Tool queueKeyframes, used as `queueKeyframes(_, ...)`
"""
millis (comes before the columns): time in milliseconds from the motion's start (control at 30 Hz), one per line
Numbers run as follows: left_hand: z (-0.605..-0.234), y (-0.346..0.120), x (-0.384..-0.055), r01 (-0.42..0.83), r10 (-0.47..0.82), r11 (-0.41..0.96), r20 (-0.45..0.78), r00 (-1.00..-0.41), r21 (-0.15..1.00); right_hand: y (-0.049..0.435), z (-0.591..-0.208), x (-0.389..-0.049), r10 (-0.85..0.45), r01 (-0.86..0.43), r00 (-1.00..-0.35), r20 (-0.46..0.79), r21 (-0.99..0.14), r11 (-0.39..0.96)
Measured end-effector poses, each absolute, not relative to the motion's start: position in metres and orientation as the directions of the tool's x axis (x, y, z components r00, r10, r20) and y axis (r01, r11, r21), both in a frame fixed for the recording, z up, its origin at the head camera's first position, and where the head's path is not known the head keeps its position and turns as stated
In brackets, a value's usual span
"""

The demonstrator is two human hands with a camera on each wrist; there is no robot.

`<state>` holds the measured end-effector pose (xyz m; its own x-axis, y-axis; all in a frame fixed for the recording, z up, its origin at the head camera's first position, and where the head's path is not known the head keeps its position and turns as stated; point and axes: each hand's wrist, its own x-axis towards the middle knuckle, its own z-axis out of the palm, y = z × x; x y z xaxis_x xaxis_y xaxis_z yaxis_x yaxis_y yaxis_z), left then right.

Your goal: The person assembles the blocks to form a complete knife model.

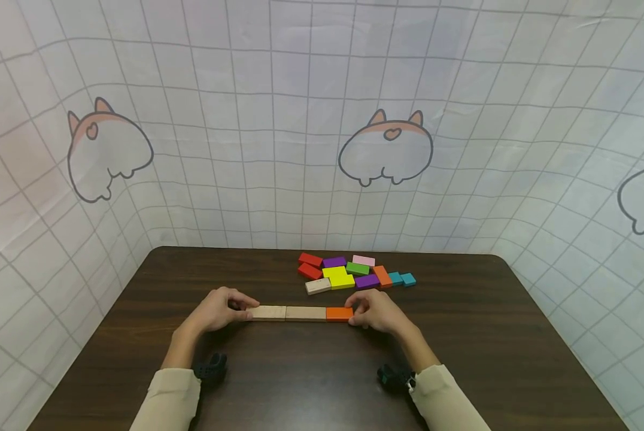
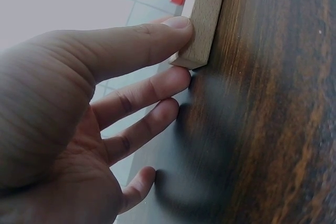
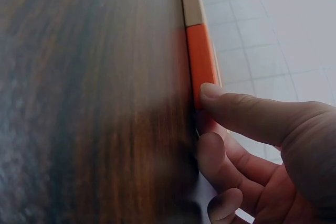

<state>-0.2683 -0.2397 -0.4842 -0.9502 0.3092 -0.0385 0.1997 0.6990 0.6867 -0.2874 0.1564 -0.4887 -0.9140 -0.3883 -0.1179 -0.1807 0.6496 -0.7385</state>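
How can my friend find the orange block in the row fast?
On the dark table, look between the left hand and right hand for a straight row of three blocks. The orange block ends it, pinched by the right hand. Its row neighbours are pale wood; the other orange block lies in the colourful group farther back.

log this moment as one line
left hand: pinches plain block | right hand: pinches orange block | between: second plain block | behind: more blocks
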Motion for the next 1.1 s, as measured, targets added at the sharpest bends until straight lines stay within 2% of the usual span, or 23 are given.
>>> queueKeyframes(600, -0.483, -0.239, -0.268, 0.193, 0.299, 0.713, -0.044, -0.953, 0.674, 0.158, -0.487, -0.286, -0.41, -0.193, -0.904, -0.121, -0.739, 0.645)
queueKeyframes(1100, -0.483, -0.238, -0.266, 0.191, 0.293, 0.71, -0.039, -0.955, 0.677, 0.178, -0.481, -0.29, -0.51, -0.241, -0.853, -0.113, -0.781, 0.576)
